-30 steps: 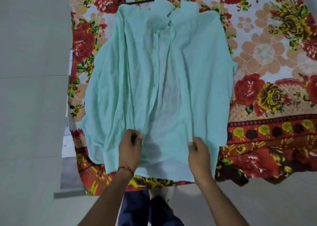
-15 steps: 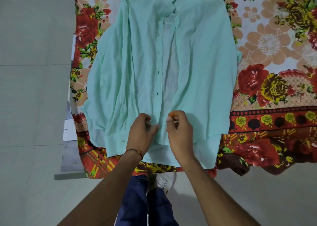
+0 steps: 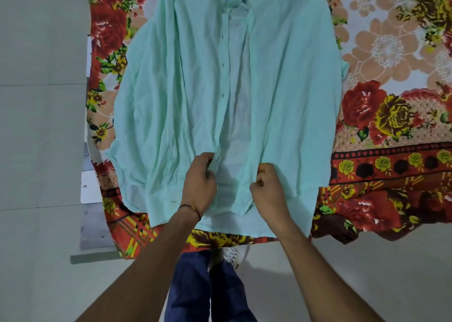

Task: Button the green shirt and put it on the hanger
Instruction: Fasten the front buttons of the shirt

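The mint green shirt [image 3: 171, 89] lies flat and face up on a flowered bedsheet [image 3: 391, 52], collar at the top edge of the view. Its front is unbuttoned, with a narrow gap running down the middle beside the placket and its row of buttonholes. My left hand [image 3: 199, 182] pinches the left front edge near the hem. My right hand [image 3: 267, 187] grips the right front edge at the same height, a hand's width away. The hanger is out of view.
The bedsheet covers a low surface whose grey edge [image 3: 85, 224] shows at the left. A pale tiled floor [image 3: 36, 150] surrounds it. My legs in dark blue trousers [image 3: 203, 287] and a white shoe stand at the near edge.
My hands came together at the shirt's lower front half a second ago and have since parted a little, each holding one front edge. The view has shifted closer, so the hanger left the frame.
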